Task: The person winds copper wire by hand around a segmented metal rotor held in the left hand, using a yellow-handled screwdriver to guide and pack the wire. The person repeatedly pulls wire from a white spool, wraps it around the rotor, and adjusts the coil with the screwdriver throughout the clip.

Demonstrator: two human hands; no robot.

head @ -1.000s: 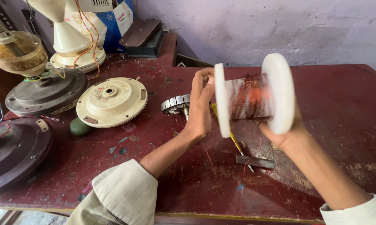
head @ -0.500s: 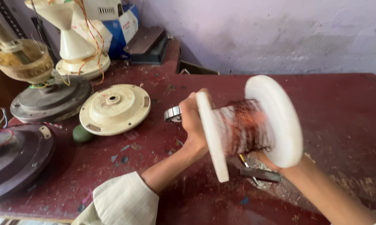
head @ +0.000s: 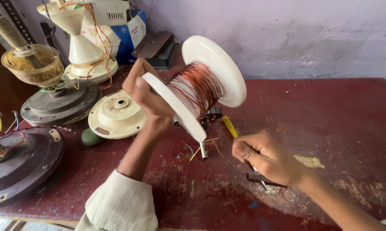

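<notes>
My left hand [head: 148, 100] grips one flange of a white plastic spool [head: 214, 68] wound with copper wire [head: 197, 85] and holds it tilted above the dark red table [head: 329, 119]. My right hand [head: 265, 158] is down on the table in front of the spool. Its fingers are curled shut over the shaft of a yellow-handled screwdriver [head: 230, 127] that lies there. The screwdriver's tip pokes out below the hand beside a flat dark metal strip [head: 272, 180].
A cream round fan cover [head: 116, 115], a small green ball [head: 90, 137], a grey motor disc [head: 60, 105] and a dark round housing [head: 22, 164] fill the left side. A cream fan base [head: 88, 55] and blue box [head: 131, 30] stand behind. Wire scraps and a small bolt [head: 202, 150] lie under the spool.
My right hand let go of the spool's far flange and dropped to the table onto the screwdriver. My left hand lifted and tilted the spool, now holding it alone.
</notes>
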